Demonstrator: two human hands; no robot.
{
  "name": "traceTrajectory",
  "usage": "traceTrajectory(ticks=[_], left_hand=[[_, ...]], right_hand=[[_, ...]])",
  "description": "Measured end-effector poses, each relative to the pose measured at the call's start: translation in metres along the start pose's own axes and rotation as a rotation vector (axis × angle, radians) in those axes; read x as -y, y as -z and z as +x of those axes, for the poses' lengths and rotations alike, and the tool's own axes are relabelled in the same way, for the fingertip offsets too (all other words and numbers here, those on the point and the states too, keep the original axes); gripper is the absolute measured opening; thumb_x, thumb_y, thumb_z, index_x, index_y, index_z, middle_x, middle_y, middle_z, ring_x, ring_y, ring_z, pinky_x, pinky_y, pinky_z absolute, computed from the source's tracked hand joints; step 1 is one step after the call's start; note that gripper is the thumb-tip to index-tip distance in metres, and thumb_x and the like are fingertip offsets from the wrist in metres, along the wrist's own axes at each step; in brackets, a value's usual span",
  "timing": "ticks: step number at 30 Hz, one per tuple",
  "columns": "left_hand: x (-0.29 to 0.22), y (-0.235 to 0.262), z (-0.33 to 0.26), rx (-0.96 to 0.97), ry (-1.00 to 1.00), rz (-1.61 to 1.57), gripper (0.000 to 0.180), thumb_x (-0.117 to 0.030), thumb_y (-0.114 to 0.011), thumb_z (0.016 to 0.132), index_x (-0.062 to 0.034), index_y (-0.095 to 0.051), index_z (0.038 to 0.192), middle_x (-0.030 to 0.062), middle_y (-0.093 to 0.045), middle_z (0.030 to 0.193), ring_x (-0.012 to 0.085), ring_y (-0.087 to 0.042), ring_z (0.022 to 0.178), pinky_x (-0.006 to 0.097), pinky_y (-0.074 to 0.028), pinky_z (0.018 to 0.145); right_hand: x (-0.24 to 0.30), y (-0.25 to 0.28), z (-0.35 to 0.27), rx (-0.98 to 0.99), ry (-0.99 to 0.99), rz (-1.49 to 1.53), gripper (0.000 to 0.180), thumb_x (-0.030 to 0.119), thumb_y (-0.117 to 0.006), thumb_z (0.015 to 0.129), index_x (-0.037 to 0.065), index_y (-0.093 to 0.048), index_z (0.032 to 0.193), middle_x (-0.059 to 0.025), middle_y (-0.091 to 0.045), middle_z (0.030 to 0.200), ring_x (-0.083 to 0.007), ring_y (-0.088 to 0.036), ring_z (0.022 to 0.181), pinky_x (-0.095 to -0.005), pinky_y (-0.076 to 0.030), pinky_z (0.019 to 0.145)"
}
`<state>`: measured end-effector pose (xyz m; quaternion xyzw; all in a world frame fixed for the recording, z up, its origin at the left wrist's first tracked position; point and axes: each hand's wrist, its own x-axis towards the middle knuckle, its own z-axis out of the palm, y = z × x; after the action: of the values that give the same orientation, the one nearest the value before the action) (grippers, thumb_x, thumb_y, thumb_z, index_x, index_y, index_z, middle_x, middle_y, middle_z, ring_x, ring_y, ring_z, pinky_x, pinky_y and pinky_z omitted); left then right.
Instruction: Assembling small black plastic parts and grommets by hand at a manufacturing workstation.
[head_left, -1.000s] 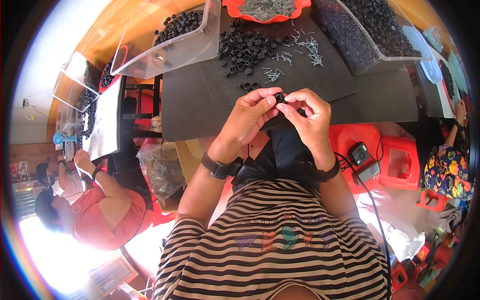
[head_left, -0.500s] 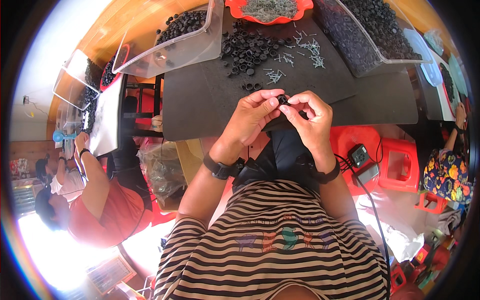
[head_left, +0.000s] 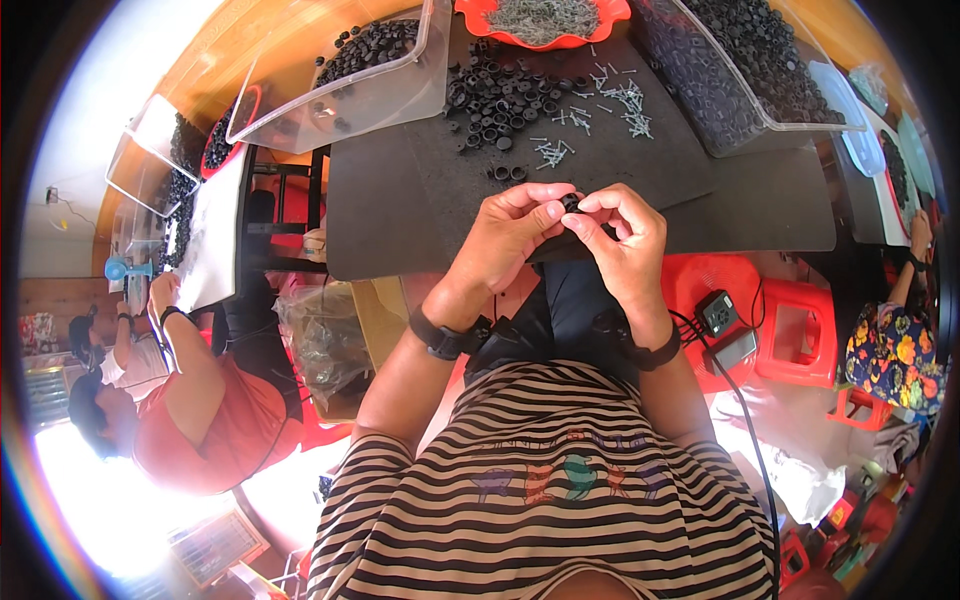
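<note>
Between my two hands, over the near edge of the dark table (head_left: 380, 215), is a small round black plastic cap (head_left: 570, 203). My left hand (head_left: 515, 230) pinches it from one side with thumb and forefinger. Thumb and fingertips of my right hand (head_left: 622, 232) grip its other side. Whether a screw sits inside the cap cannot be made out. Just beyond my hands stand a few loose black caps (head_left: 508, 174). Farther off lies a pile of similar caps (head_left: 500, 100), with loose silver screws (head_left: 632, 108) scattered to its right.
A red scalloped bowl (head_left: 545, 42) of screws stands at the back. Clear plastic bins hold black parts at left (head_left: 385, 95) and right (head_left: 765, 140). A co-worker in red (head_left: 215, 420) sits at left, another person (head_left: 895, 350) at far right. Red stools (head_left: 798, 330) stand beside me.
Both hands keep their pinch and have barely shifted. The black cap has turned slightly between the fingertips.
</note>
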<state>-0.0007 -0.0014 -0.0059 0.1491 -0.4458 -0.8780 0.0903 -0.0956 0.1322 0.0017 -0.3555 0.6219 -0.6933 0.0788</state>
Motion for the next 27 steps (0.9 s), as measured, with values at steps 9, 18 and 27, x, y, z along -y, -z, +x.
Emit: traceTrajectory(ticks=[9,18,27], left_hand=[[0.004,0.003,0.0,0.076,-0.078,0.019,0.021,-0.005,-0.056,0.094,0.0001,-0.062,0.114,0.0077,-0.064,0.107,0.0128,-0.061,0.097,0.028,-0.051,0.088],[0.002,0.003,-0.003,0.077,-0.063,-0.034,0.019,-0.003,-0.055,0.094,-0.0005,-0.062,0.111,0.0064,-0.064,0.105,0.013,-0.061,0.096,0.028,-0.052,0.088],[0.004,0.006,-0.002,0.096,-0.056,-0.014,0.019,-0.007,-0.055,0.095,-0.0032,-0.062,0.113,0.0071,-0.064,0.108,0.0145,-0.062,0.095,0.034,-0.052,0.09]], right_hand=[[-0.012,0.001,0.001,0.034,0.032,0.105,0.026,0.001,-0.079,0.071,0.001,-0.058,0.085,-0.0046,-0.057,0.088,-0.0105,-0.058,0.078,-0.0239,-0.049,0.069],[-0.007,0.0,0.002,0.072,-0.014,0.131,0.027,0.003,-0.079,0.071,0.002,-0.059,0.089,-0.0081,-0.062,0.098,-0.0159,-0.06,0.09,-0.0275,-0.049,0.077],[0.012,0.003,0.013,0.113,0.174,-0.193,0.026,-0.001,-0.077,0.065,0.002,-0.058,0.082,-0.0088,-0.063,0.083,-0.0208,-0.063,0.075,-0.0294,-0.049,0.068]])
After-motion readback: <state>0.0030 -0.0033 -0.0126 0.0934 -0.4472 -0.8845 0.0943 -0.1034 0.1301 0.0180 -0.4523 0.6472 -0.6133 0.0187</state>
